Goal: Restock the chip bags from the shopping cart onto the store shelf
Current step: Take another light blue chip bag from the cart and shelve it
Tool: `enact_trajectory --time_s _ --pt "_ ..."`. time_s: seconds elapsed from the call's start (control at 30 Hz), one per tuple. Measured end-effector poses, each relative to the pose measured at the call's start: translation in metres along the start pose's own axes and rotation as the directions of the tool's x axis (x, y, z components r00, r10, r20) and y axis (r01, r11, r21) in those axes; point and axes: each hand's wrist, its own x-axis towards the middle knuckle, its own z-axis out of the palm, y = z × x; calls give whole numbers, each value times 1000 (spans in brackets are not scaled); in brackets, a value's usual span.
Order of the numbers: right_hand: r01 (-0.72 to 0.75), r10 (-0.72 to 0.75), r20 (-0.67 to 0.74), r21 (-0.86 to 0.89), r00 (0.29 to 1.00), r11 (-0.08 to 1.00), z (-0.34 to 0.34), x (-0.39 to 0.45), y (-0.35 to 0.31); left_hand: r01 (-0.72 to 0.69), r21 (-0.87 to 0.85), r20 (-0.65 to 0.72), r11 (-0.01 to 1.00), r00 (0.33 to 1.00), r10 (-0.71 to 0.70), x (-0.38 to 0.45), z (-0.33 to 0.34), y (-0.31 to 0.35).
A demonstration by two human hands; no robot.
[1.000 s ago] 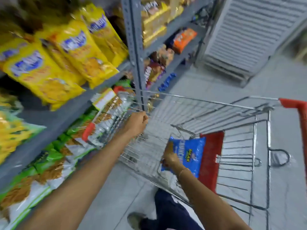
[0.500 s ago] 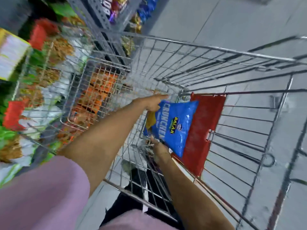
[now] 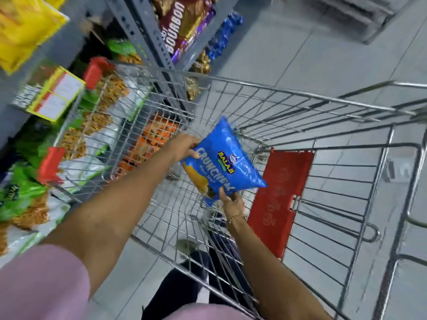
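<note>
Both hands are on the blue chip bag (image 3: 223, 160) inside the shopping cart (image 3: 272, 125), the bag lifted clear of the wire floor and tilted, its far corner pointing up. The left hand (image 3: 184, 146) takes the bag's far-left edge, its grip pinching the foil between thumb and fingers. The right hand (image 3: 232, 200) has the near bottom corner, grip pressed onto the seal, a thin bracelet (image 3: 235, 218) at the wrist. Just right of the bag hangs the red seat flap (image 3: 280, 197) of the cart. To the left stands the store shelf (image 3: 143, 35), grey metal, with yellow bags (image 3: 20, 28) up top, green and white bags (image 3: 25, 199) low down, and a Bourbon pack (image 3: 182, 24) farther along.
</note>
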Motion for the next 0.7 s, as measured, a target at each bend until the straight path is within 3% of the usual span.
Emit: enact_trajectory --time_s 0.17,0.33,0.53,0.7 --pt "296 -264 246 -106 933 949 29 -11 -64 80 -339 -232 937 958 -166 -79 -29 -47" --pt "526 -450 393 -109 802 843 84 -76 -137 38 -407 -514 913 817 -263 -183 -83 -57" --pt "790 -668 516 -28 536 612 132 -191 -226 -253 -506 -746 825 609 -270 -333 -158 -34" --pt "913 -812 517 130 269 386 152 -308 -295 -469 -373 -905 801 373 -203 -443 -211 2"
